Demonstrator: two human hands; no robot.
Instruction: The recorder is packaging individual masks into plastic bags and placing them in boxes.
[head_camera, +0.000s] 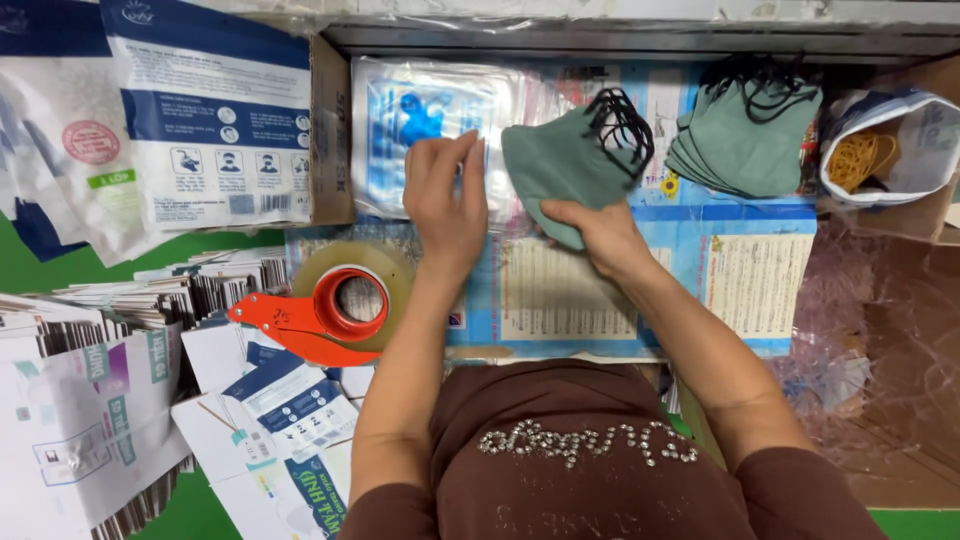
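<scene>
- Right hand (605, 232) grips a green face mask (555, 165) near the worktop's (760, 215) far edge; left hand (447, 195) has its fingers (465, 160) pinching a clear plastic bag (425, 115) just beside it.
- Risk: the mask's black ear loops (620, 120) could snag at the bag's mouth, or the slick bag could slip.
- Room is tight: mask stack (745, 140) right, tape dispenser (330, 305) near the left forearm.

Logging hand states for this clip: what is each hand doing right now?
Left hand: fingers pinching the edge of a clear plastic bag, closed on it.
Right hand: closed on a green face mask with black ear loops.
</scene>
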